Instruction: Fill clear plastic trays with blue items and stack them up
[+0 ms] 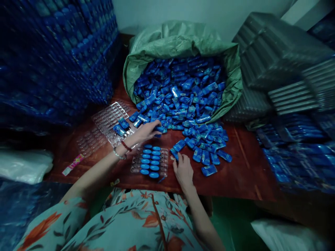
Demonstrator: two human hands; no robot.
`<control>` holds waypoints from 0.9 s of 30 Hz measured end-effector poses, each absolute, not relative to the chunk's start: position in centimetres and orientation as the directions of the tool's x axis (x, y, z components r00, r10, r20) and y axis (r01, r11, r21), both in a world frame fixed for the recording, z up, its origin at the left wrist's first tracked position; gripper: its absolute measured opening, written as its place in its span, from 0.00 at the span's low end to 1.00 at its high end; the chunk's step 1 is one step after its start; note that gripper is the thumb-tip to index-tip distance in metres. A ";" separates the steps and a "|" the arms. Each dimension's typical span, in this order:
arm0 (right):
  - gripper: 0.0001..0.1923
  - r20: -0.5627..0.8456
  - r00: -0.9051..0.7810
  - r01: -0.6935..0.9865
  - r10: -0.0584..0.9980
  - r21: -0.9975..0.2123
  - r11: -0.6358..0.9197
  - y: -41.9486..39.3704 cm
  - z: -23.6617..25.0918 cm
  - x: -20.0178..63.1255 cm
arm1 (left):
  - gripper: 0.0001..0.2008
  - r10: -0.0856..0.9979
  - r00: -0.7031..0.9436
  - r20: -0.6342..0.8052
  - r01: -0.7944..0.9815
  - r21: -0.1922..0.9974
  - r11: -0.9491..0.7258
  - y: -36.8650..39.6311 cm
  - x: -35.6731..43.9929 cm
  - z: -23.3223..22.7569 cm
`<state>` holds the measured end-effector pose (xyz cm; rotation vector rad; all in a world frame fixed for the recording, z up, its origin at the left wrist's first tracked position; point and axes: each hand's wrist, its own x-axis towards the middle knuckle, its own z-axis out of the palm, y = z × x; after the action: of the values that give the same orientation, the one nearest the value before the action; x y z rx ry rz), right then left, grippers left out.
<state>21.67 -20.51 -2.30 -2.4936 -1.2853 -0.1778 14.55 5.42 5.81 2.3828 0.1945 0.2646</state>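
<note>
A green sack [183,42] lies open on a reddish wooden table [243,174], spilling several small blue plastic pieces [180,94] toward me. My left hand [148,130] reaches into the near edge of the pile, fingers closed around a blue piece [159,129]. My right hand [183,169] rests on the table beside a clear blister tray [163,162], fingertips at a blue piece [175,153]. The tray holds two columns of blue pieces [151,162]. Bracelets circle my left wrist.
Empty clear trays [107,120] lie at left with two blue pieces on them. Stacked filled trays [60,59] rise at left, dark tray stacks [282,59] at right, more filled trays [298,153] below. A pink-yellow strip [73,164] lies near the table edge.
</note>
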 end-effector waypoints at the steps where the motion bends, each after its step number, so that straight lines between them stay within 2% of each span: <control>1: 0.17 0.251 0.586 0.804 0.770 -0.299 -0.514 -20.6 -2.2 22.1 | 0.13 0.306 0.933 0.189 0.087 0.707 -0.702 5.7 12.9 6.0; 3: 0.16 0.253 0.606 0.760 0.754 -0.465 -0.455 -20.9 -1.8 22.7 | 0.14 0.474 0.842 0.259 0.132 0.752 -0.646 6.0 9.3 6.0; 5: 0.14 0.278 0.625 0.706 0.729 -0.599 -0.377 -20.9 -1.0 23.1 | 0.14 0.604 0.753 0.260 0.199 0.786 -0.586 5.8 6.0 5.6; 7: 0.13 0.291 0.589 0.701 0.754 -0.648 -0.297 -20.7 0.0 23.3 | 0.12 0.657 0.717 0.233 0.246 0.797 -0.551 5.2 3.4 4.8; 9: 0.14 0.265 0.487 0.755 0.832 -0.606 -0.249 -20.1 0.9 23.4 | 0.10 0.634 0.734 0.243 0.240 0.781 -0.576 4.3 2.0 3.9; 12: 0.17 0.161 0.332 0.880 0.929 -0.408 -0.243 -18.8 2.0 23.6 | 0.08 0.566 0.772 0.290 0.201 0.734 -0.649 3.1 1.5 2.8; 15: 0.19 0.049 0.226 0.957 0.973 -0.200 -0.212 -17.7 3.0 23.9 | 0.08 0.521 0.799 0.299 0.194 0.693 -0.694 2.6 1.9 2.4; 17: 0.20 0.004 0.182 0.975 0.983 -0.128 -0.180 -17.2 3.5 24.0 | 0.08 0.488 0.822 0.295 0.188 0.668 -0.720 2.6 2.3 2.4; 22: 0.24 0.016 0.163 0.978 0.986 -0.137 -0.160 -17.1 3.6 24.2 | 0.12 0.423 0.866 0.265 0.176 0.632 -0.755 3.0 3.0 2.4; 27: 0.20 -0.008 0.167 0.974 0.986 -0.154 -0.167 -17.2 3.5 24.2 | 0.11 0.333 0.928 0.169 0.197 0.535 -0.821 3.3 3.3 2.6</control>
<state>24.21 -17.19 3.47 -2.3113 -1.9509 0.1600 3.29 3.30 2.62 2.5563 0.3792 0.3477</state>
